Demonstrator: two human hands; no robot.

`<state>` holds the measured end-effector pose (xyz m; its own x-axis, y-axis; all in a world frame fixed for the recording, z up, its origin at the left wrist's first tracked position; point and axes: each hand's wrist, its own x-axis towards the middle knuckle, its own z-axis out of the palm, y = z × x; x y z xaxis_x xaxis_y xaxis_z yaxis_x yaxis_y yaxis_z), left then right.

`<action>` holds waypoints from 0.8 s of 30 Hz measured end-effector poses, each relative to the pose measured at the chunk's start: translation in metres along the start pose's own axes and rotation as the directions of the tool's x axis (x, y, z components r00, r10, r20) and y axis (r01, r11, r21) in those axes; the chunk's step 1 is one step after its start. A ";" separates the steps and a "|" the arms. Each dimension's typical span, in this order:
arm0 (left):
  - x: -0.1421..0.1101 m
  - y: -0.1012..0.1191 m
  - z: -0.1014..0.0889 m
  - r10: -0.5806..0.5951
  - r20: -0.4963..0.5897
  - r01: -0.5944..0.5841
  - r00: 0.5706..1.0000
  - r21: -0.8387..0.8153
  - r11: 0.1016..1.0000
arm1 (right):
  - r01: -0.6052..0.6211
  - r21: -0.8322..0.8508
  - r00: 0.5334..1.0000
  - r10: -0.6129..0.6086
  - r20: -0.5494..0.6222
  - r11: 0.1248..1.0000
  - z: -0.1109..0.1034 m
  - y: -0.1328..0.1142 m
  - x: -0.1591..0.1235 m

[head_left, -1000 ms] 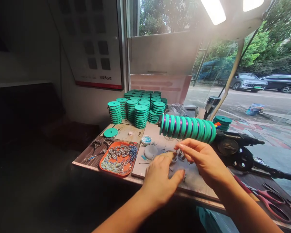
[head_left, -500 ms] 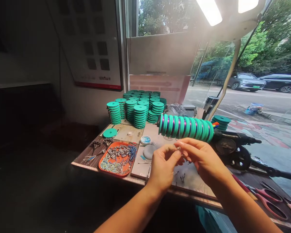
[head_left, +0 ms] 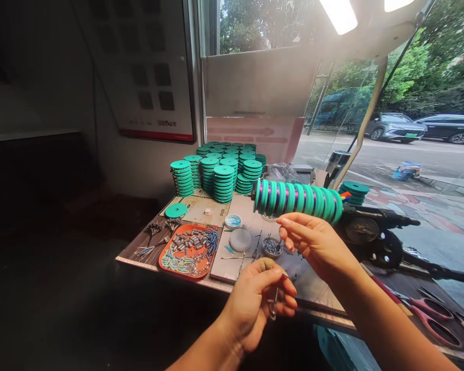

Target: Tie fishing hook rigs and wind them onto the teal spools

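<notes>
My left hand is low over the front edge of the table, thumb and forefinger pinched together. Below them, against the curled fingers, hangs a small shiny metal fishing swivel. Higher and to the right, my right hand pinches with its fingertips in front of the row of green foam spools wound with purple line. Whatever lies in that pinch is too thin to make out. Between the hands stands a small bowl of grey beads. A white round lid lies left of it.
An orange tray holds sinkers and small tubes. Stacks of green spools fill the back of the table. At right are a black winding machine and pink-handled scissors. A small dish of blue pieces sits near the middle.
My hands were together below the spools and have come apart. The left hand moved down toward me, while the right stayed nearly in place. The bead bowl is uncovered between them.
</notes>
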<state>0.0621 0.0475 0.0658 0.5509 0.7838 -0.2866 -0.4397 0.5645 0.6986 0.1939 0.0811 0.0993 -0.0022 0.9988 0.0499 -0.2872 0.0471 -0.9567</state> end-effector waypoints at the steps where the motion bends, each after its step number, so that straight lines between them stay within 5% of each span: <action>1: 0.000 0.000 -0.001 -0.013 0.007 0.014 1.000 -0.016 1.000 | -0.001 0.000 1.000 0.001 -0.002 1.000 0.000 0.000 0.000; 12: -0.002 -0.005 -0.007 -0.041 0.027 0.043 0.999 -0.077 0.996 | -0.015 -0.048 1.000 0.014 -0.022 0.999 -0.001 0.000 -0.001; 18: -0.006 -0.002 -0.008 -0.031 0.015 0.032 0.999 -0.070 0.997 | 0.004 -0.422 0.944 0.136 0.301 0.907 -0.005 0.004 -0.024; 24: -0.005 -0.003 -0.006 -0.013 0.009 0.014 1.000 -0.074 0.997 | 0.093 -0.488 0.940 0.084 0.330 0.868 -0.002 0.006 -0.035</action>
<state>0.0562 0.0431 0.0611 0.5627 0.7741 -0.2902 -0.4837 0.5929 0.6438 0.1940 0.0465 0.0910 -0.3422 0.9377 0.0607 0.2183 0.1421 -0.9655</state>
